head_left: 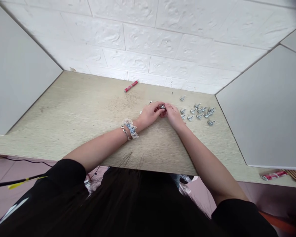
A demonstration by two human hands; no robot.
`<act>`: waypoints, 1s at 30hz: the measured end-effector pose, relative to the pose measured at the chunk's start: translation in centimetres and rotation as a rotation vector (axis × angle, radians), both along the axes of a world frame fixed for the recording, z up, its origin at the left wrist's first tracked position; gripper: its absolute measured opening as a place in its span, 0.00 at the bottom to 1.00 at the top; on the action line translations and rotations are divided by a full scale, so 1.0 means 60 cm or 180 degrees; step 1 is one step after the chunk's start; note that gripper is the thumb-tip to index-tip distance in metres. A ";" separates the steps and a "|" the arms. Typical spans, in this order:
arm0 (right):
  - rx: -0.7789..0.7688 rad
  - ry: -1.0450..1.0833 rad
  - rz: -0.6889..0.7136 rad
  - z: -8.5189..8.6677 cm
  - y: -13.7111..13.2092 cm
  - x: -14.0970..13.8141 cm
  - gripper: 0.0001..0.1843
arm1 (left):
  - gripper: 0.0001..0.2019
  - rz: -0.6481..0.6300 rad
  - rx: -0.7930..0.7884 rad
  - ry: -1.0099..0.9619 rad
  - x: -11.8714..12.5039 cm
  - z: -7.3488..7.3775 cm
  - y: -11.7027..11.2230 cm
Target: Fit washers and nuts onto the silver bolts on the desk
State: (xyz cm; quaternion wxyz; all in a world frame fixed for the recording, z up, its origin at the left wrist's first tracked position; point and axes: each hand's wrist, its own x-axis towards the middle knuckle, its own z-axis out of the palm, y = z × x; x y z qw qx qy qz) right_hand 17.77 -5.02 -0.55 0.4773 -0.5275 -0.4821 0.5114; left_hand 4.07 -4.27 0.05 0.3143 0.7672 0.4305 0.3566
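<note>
My left hand and my right hand meet at the middle of the wooden table, fingers pinched together around a small metal bolt held between them. My left wrist carries a chain bracelet and a pale scrunchie. Just right of my right hand lies a cluster of several similar metal bolts. One more bolt lies apart, a little farther back.
A red tube lies near the back wall. White panels stand at both sides of the table, and a white brick-pattern wall closes the back. Another red tube lies at the right front corner. A black cable runs below the left edge.
</note>
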 end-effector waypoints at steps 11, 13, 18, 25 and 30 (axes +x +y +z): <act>-0.0067 0.0362 0.0355 -0.002 0.009 0.009 0.22 | 0.13 0.0143 -0.0092 -0.0144 -0.001 0.005 -0.005; -0.0100 0.0502 0.0387 0.000 0.009 0.010 0.19 | 0.13 0.0130 -0.0086 -0.0206 -0.001 0.004 -0.005; -0.0056 0.0659 0.0269 0.003 0.007 0.007 0.23 | 0.14 0.0035 0.0015 -0.0379 -0.001 0.003 -0.005; -0.0074 0.0464 0.0122 -0.010 0.014 0.005 0.34 | 0.15 0.0063 0.0026 -0.0222 0.000 0.003 -0.005; -0.0096 0.0467 0.0157 -0.016 0.019 0.006 0.31 | 0.14 0.0055 0.0043 -0.0242 -0.001 0.004 -0.005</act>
